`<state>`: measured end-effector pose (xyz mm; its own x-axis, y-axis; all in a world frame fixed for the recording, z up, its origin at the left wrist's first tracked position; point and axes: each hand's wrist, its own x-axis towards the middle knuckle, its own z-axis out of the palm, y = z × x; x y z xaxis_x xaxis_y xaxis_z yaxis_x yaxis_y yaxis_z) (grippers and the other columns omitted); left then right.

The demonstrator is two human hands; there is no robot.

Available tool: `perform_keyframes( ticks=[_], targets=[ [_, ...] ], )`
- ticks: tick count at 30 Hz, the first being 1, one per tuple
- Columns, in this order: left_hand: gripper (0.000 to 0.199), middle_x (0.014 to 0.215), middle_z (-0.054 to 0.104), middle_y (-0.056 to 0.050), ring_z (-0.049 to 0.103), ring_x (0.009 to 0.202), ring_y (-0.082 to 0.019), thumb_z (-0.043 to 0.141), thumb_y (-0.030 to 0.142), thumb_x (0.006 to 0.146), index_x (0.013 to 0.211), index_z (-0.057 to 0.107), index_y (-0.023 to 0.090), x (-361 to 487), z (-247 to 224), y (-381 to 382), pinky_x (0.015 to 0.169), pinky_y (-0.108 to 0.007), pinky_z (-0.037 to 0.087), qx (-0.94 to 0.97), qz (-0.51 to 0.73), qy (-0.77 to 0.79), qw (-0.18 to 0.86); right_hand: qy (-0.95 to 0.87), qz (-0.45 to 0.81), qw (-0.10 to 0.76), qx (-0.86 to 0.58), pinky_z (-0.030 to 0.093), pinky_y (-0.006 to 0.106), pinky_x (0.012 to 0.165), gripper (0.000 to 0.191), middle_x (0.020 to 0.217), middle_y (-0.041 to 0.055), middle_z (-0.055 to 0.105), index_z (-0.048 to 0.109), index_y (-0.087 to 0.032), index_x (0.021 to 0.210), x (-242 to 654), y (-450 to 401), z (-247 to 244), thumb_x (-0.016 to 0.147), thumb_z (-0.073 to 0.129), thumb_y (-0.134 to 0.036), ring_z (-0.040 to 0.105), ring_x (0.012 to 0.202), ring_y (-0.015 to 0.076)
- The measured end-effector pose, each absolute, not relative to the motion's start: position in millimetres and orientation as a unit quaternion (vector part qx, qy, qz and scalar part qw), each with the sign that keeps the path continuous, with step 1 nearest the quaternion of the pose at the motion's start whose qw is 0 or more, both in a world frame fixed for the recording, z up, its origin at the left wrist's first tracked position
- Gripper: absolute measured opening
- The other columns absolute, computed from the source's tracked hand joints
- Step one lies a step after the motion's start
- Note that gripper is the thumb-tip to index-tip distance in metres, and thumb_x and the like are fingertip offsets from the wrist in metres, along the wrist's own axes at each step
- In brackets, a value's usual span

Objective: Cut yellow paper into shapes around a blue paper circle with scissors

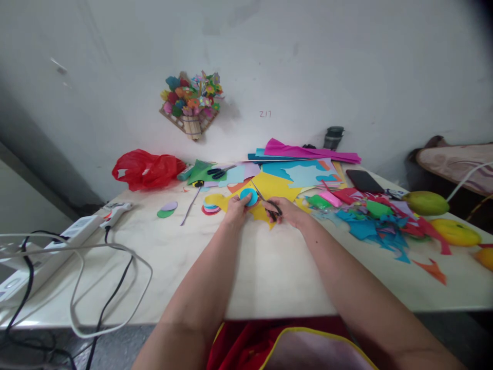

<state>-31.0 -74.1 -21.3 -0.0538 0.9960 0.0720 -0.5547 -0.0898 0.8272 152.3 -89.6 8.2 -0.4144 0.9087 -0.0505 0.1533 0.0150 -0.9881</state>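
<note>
Near left, I see a white power strip (pixel 79 231) on the surface (pixel 192 288), pale cable (pixel 151 272) looped beside it, black cable (pixel 115 292) too. Far left: crumpled red plastic bag (pixel 148 169). On the wall (pixel 131 61) I tag a basket of colourful flowers (pixel 191 105), with red handwritten digits (pixel 265 114) right of it. Far right: dark cup (pixel 333 137), then a flat black device (pixel 364 181). Right edge, I log greenish fruit (pixel 425 203), yellow fruit (pixel 454 232) nearer, patterned padded seat (pixel 458 162) beyond.

I see a round, flat blue paper disc (pixel 248 195) held just left of black-handled metal scissors (pixel 260 193), tips pointing away.
</note>
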Motion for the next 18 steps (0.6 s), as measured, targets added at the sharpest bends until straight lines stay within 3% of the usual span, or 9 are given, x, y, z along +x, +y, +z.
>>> perform_keyframes(
  ticks=[18],
  targets=[
    [0.042,0.076,0.077,-0.008,0.076,0.082,-0.026,0.101,0.033,0.051,0.076,0.073,0.013,-30.3,-18.0,-76.2,0.084,-0.04,0.063,0.354,0.652,0.334,0.581,-0.613,0.55,0.341,-0.454,0.029,0.017,0.033,0.034,0.056,-0.0043,0.059,0.056,-0.017,0.071,144.9,-99.6,18.2,0.088,0.081,-0.033,0.054,0.041,0.0064]
  ],
)
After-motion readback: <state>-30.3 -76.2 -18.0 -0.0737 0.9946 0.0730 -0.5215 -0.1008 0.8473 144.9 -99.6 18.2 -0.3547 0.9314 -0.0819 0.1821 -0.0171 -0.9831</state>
